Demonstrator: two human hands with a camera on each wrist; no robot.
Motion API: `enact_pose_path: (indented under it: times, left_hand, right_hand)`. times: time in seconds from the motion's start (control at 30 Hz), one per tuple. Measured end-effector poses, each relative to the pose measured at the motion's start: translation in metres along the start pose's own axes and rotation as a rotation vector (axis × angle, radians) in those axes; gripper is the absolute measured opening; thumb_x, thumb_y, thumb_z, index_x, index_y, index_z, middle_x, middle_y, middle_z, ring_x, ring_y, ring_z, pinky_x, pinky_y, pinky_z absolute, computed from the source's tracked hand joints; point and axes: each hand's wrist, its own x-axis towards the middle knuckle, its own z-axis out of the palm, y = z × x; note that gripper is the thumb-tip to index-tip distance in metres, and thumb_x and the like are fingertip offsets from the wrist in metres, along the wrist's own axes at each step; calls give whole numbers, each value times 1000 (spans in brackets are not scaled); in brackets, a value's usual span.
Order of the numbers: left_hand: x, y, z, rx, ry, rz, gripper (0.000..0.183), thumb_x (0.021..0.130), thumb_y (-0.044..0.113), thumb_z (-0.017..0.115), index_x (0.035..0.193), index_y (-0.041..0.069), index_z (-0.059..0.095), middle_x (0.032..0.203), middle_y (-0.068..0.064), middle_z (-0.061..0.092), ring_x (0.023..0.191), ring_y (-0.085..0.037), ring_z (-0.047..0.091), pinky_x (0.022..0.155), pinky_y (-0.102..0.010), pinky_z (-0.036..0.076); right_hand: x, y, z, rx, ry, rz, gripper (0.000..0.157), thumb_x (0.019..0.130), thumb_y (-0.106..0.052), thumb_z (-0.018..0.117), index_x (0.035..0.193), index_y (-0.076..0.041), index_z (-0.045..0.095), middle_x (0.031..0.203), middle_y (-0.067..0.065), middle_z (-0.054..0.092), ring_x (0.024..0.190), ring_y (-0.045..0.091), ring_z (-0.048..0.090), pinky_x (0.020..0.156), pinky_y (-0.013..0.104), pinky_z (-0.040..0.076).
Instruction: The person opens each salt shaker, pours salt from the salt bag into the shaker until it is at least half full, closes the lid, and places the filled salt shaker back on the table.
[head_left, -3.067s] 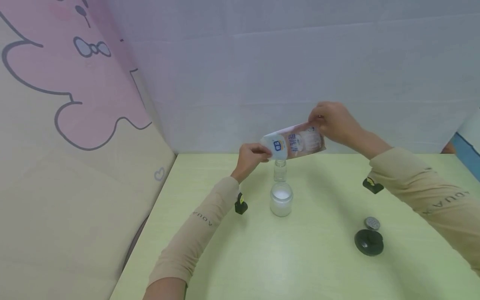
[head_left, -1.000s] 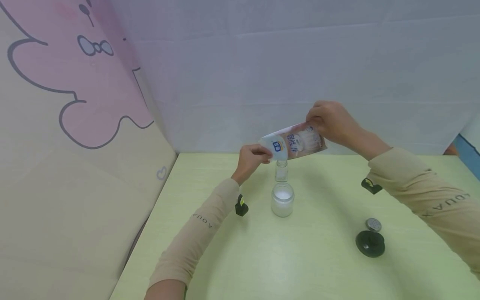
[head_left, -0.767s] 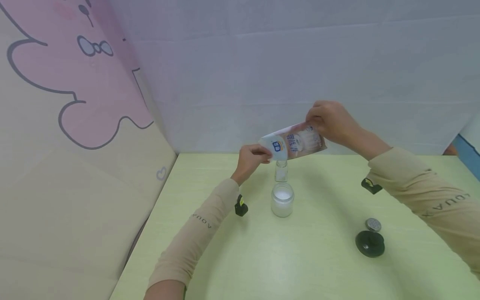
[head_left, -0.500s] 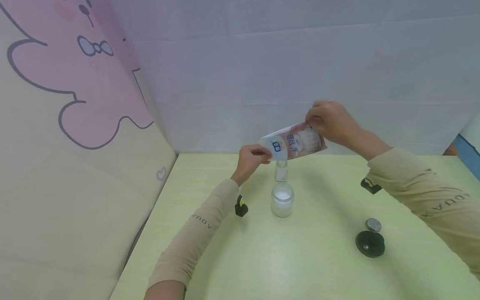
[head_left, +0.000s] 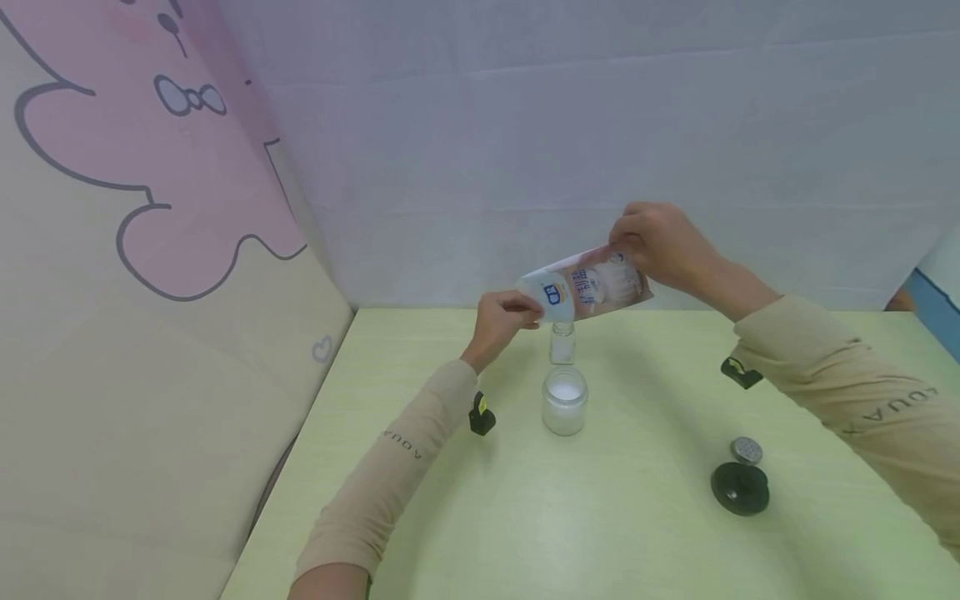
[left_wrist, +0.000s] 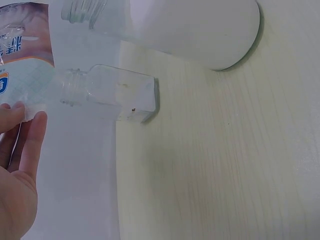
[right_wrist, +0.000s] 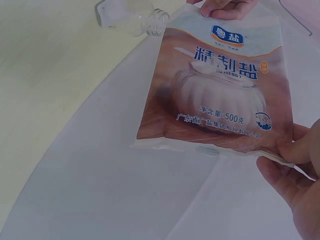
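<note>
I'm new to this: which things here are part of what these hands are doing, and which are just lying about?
Seemingly in the job:
salt packet, held by left hand and right hand
small glass bottle, at the packet's lower end
larger glass jar with white contents, perhaps

Lying aside, untouched:
perforated silver cap
black lid
Either may be a top for the glassware.

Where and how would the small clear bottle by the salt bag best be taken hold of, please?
Probably round the squarish body of the small clear bottle, below its neck, coming in level from the right. It stands upright with straight sides; the salt bag is at its mouth, the wider jar stands in front, and the left sleeve is to its left.
</note>
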Motion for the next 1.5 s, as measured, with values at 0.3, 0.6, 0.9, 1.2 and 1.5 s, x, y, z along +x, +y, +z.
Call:
enact_pose_path:
  times: [0.3,0.6,0.9,1.2,1.5]
  left_hand:
    - [2,-2,-1,1,0,-1,10,83,-8,65,91,-13,67,102,-21,67,87,-25,68,76,-36,58]
    - [2,-5,-2,-16,1,-9,9,82,-8,66,91,-11,68,102,-21,67,87,-25,68,75,-34,58]
    - [2,-3,-2,-15,10,0,9,82,-9,65,90,-13,67,101,-21,67,86,-26,68,75,-36,58]
    - [3,-4,-4,4,-3,2,9,82,-9,65,90,-12,67,103,-20,67,89,-25,68,75,-34,58]
    - [4,-6,-4,-24,-1,8,8,81,-8,66,88,-11,68,101,-20,68,88,-26,68,73,-34,58]
  right_hand:
    - [1,0,0,2,12,-18,8,81,9,65,85,4,71,80,14,62,73,27,57,62,40,54]
    - [2,-1,1,1,10,-23,8,82,9,65,84,4,71,79,13,62,72,27,55,61,39,53]
    - [3,0,2,-5,11,-38,7,81,9,66,84,5,71,79,14,62,72,27,55,62,40,53]
    - [2,1,2,0,6,-34,9,81,10,65,84,4,71,80,13,62,73,27,55,63,40,52]
    - [1,-1,1,0,4,-30,9,82,9,65,85,3,71,80,13,62,73,27,55,63,40,52]
